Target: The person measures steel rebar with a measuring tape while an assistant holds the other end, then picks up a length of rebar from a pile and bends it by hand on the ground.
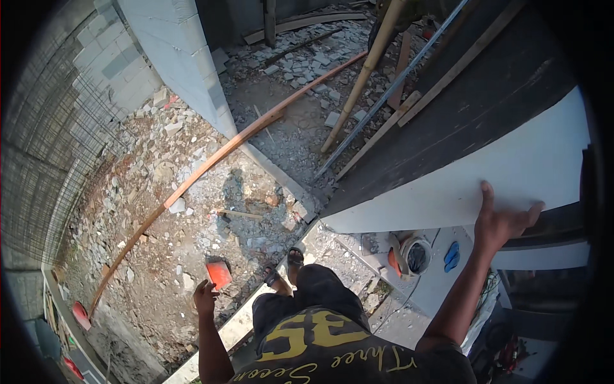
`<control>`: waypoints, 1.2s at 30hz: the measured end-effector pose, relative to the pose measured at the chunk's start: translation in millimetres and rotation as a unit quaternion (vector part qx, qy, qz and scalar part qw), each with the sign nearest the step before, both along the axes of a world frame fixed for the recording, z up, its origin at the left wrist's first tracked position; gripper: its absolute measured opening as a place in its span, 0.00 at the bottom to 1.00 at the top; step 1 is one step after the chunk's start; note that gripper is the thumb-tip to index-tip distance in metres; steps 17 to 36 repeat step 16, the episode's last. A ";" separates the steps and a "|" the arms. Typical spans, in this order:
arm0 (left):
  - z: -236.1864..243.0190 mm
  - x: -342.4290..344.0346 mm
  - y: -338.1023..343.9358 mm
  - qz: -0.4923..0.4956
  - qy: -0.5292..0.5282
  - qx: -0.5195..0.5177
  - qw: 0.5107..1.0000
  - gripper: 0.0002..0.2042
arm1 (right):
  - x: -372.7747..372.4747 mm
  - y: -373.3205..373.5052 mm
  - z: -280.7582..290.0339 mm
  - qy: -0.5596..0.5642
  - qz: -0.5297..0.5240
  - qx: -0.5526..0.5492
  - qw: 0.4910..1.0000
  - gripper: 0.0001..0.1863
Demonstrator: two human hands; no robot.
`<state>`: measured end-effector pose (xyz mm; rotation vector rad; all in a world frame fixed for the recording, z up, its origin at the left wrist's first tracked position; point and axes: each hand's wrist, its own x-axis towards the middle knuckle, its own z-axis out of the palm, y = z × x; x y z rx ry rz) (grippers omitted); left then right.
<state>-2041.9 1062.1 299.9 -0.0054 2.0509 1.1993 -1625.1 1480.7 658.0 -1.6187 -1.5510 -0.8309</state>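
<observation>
My left hand [205,298] is low on the left, above the rubble. Its fingers are closed at the lower edge of a flat orange-red piece [219,274], which looks like a plastic scraper blade; any handle is hidden by the hand. On the right, my right hand [502,225] rests against the white wall [441,189], with thumb and fingers spread and nothing held.
A long curved-looking wooden beam [211,160] lies across the rubble [160,211]. A bamboo pole [368,67] and metal bar [396,83] lean near the dark wall. Behind my sandalled feet [294,257] stand a bucket [417,256] and blue sandals [451,256]. Wire mesh [57,147] lines the left.
</observation>
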 end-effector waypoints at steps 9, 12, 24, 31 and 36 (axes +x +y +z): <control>-145.7 16.5 -92.4 0.016 -0.341 -0.244 0.908 0.09 | -13.2 10.8 -3.6 0.130 0.058 -0.012 0.990 0.61; -145.1 -7.0 -52.2 0.043 -0.313 -0.218 0.923 0.10 | -8.5 4.1 -6.5 0.111 0.010 0.020 0.994 0.61; -172.1 -92.0 -3.7 0.044 -0.253 -0.186 0.948 0.19 | -25.3 5.0 -13.0 0.154 -0.003 0.044 0.987 0.58; -172.1 -92.0 -3.7 0.044 -0.253 -0.186 0.948 0.19 | -25.3 5.0 -13.0 0.154 -0.003 0.044 0.987 0.58; -172.1 -92.0 -3.7 0.044 -0.253 -0.186 0.948 0.19 | -25.3 5.0 -13.0 0.154 -0.003 0.044 0.987 0.58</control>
